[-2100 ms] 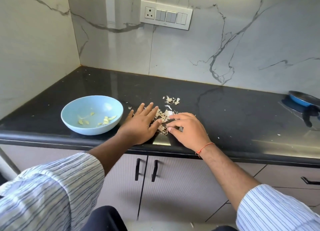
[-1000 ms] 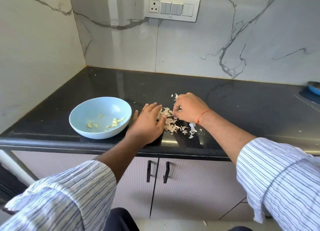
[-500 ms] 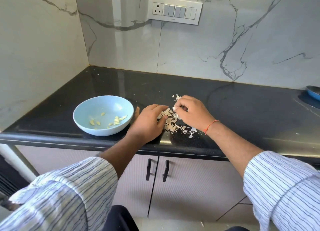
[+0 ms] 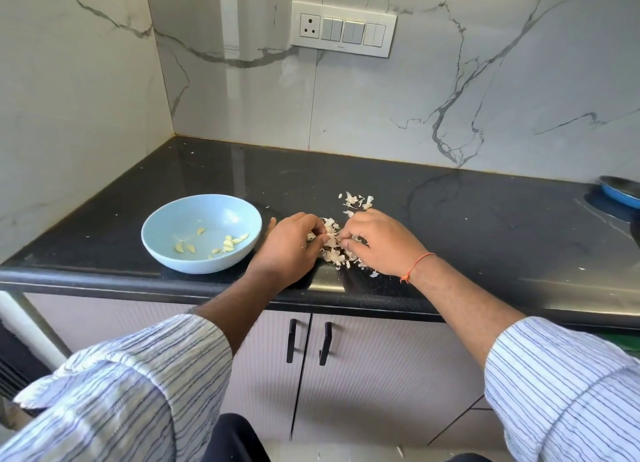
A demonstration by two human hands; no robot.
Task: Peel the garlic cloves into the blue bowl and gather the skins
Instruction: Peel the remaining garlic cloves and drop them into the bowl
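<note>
Since the earlier frame both hands had curled into the garlic skins (image 4: 334, 252) on the bench (image 4: 450, 219) beside the blue bowl (image 4: 166, 250) holding the peeled cloves (image 4: 228, 243), left hand (image 4: 289, 247) and right hand (image 4: 377, 243) pinching skins, so gathering was under way, and next the stray skins (image 4: 356, 200) behind needed pulling in.

left hand (image 4: 289, 245) fingers now curled, skins (image 4: 334, 250) bunched tighter

Materials and finishes around the blue bowl (image 4: 162, 254)

Bowl: smooth, glossy. Countertop (image 4: 450, 219) beneath: polished black stone. Garlic skins (image 4: 334, 254) right of it: dry, papery. Wall (image 4: 242, 108) behind: glossy veined marble.
</note>
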